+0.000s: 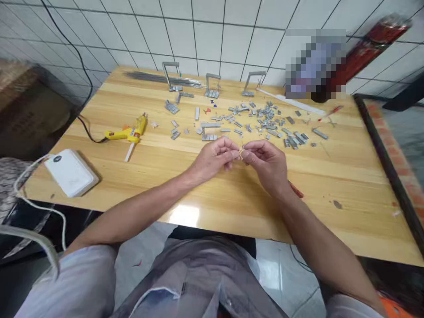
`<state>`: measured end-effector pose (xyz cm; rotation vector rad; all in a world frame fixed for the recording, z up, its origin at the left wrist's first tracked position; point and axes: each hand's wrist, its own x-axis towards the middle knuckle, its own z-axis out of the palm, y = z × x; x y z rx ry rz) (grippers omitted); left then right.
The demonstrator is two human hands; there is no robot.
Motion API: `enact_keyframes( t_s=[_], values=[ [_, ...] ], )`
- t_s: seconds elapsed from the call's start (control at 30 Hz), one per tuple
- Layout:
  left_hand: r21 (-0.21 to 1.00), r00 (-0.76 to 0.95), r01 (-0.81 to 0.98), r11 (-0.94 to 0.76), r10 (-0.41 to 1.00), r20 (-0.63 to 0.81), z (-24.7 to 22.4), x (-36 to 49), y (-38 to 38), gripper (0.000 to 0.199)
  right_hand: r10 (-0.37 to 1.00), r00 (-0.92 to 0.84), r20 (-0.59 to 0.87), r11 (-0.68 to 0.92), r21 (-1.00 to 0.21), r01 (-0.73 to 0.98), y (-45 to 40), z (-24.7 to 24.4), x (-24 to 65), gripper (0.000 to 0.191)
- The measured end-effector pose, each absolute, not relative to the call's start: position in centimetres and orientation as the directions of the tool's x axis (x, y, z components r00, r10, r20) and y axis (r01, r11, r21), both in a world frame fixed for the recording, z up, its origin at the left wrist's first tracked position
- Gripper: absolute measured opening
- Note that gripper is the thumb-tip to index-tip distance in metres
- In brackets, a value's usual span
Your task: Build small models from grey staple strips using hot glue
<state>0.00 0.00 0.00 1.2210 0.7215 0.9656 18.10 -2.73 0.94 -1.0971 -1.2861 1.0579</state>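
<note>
Over the middle of the wooden table (212,194), my left hand (218,159) and my right hand (266,161) meet fingertip to fingertip. Both pinch a tiny light-coloured piece (241,151), too small to identify. Just beyond my left hand stands a small grey frame (211,125) with an upright and a top bar. Past my right hand lie many loose grey strips (268,115). A red-handled tool (296,189) shows partly beside my right wrist.
Three similar grey frames (212,85) stand along the back near thin metal rods (159,79). To the left are a yellow glue gun (132,130) and a white box (71,172) with a cable. A dark-edged frame (384,163) borders the right side.
</note>
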Motion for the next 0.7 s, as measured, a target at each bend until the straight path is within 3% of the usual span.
enact_keyframes(
  t_s=[0.37,0.7],
  values=[
    [0.990,0.444,-0.138,-0.002,0.894,0.063,0.45,-0.59,0.12,0.031,0.980,-0.084,0.179,0.178,-0.984,-0.011,-2.82,0.88,18.42,0.032],
    [0.976,0.516,-0.172,0.131,0.856,-0.024,0.73,-0.66,0.45,0.035,0.972,-0.185,0.144,0.139,-0.989,-0.041,-2.62,1.23,18.87,0.032]
  ],
)
